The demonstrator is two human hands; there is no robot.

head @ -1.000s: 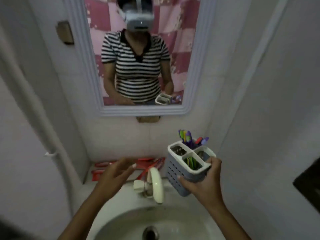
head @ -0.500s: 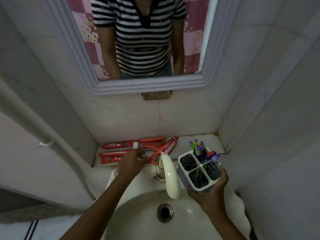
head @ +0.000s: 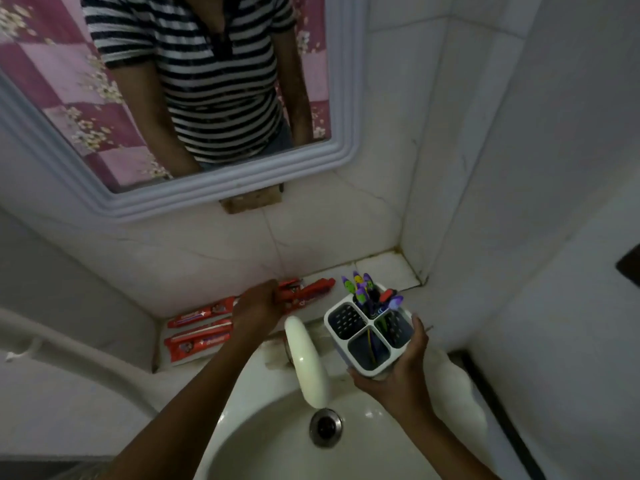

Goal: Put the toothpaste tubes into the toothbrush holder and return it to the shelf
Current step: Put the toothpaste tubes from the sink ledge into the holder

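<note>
Blk/wht striped short-slv shirt, forearms bare.

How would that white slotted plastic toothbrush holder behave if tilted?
The white slotted plastic toothbrush holder probably feels light and stiff: the right hand carries it alone. The tall toothbrushes crowd one compartment, so tilting might spill them.

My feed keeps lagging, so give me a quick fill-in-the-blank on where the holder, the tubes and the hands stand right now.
1. The toothbrush holder is held by the ____ hand.
2. The left hand reaches the red toothpaste tubes lying on the ____.
3. The holder has ____ compartments.
4. The toothbrushes stand in the ____ compartment.

Missing words: right; shelf; four; far
</note>
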